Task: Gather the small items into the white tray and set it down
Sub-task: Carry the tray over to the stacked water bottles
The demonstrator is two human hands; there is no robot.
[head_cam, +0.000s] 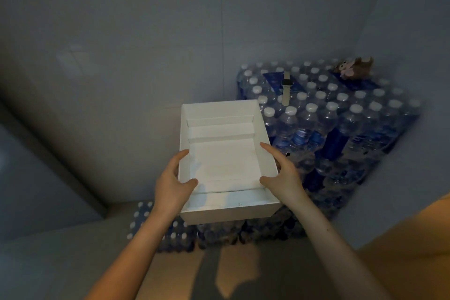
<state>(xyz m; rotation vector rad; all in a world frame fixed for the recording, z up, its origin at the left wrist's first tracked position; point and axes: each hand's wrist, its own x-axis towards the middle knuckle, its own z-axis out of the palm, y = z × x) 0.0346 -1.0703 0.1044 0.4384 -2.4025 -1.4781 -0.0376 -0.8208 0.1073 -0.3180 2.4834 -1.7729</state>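
Both bare forearms rise from the bottom of the frame and converge toward its centre, the left forearm (136,243) from the lower left and the right forearm (328,238) from the lower right. The left hand (174,182) grips the left wall of the tray (219,214), thumb hooked over the rim and index finger stretched forward along the outside. The right hand (282,173) mirrors it on the right wall, thumb inside and index finger pointing forward along the rim. The other fingers are hidden.

White tray (226,168) (open-topped) held aloft; watch (286,87), plush toy (353,68) lie atop bottles (341,114).
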